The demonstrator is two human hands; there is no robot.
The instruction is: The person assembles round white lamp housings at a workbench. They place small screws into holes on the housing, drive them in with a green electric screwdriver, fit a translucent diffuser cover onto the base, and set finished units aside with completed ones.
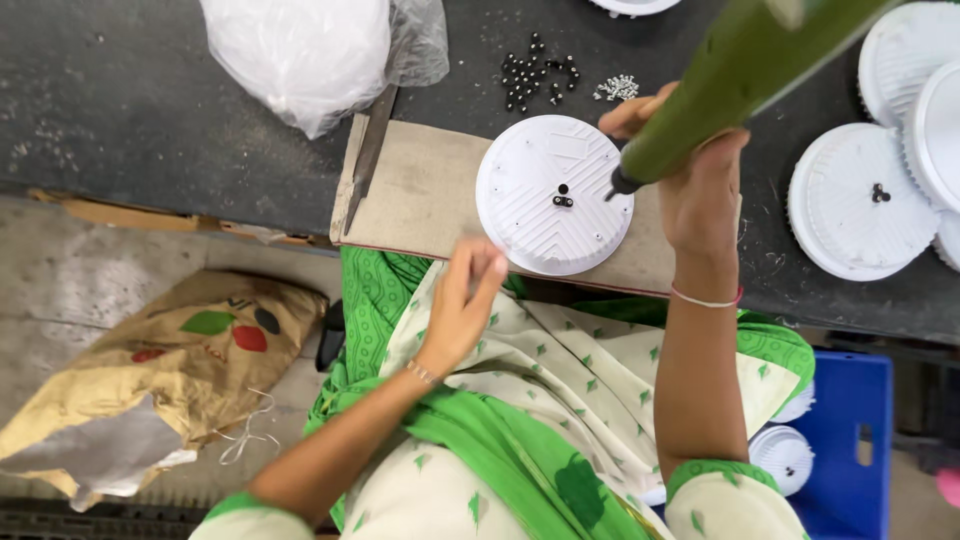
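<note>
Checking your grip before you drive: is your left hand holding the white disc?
No, the left hand hovers off the white disc, near its lower-left rim.

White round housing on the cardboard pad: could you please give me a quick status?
Right hand grips green power screwdriver, tip at white round housing. Left hand empty, by its near rim. Nothing blocking.

Matt white ribbed plastic disc on rough brown cardboard; dark, dull, scuffed desk; matt green tool; thin, glossy clear plastic bag.

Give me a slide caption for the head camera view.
Right hand aims a green power screwdriver at a white round housing; left hand hovers near its rim.
</note>
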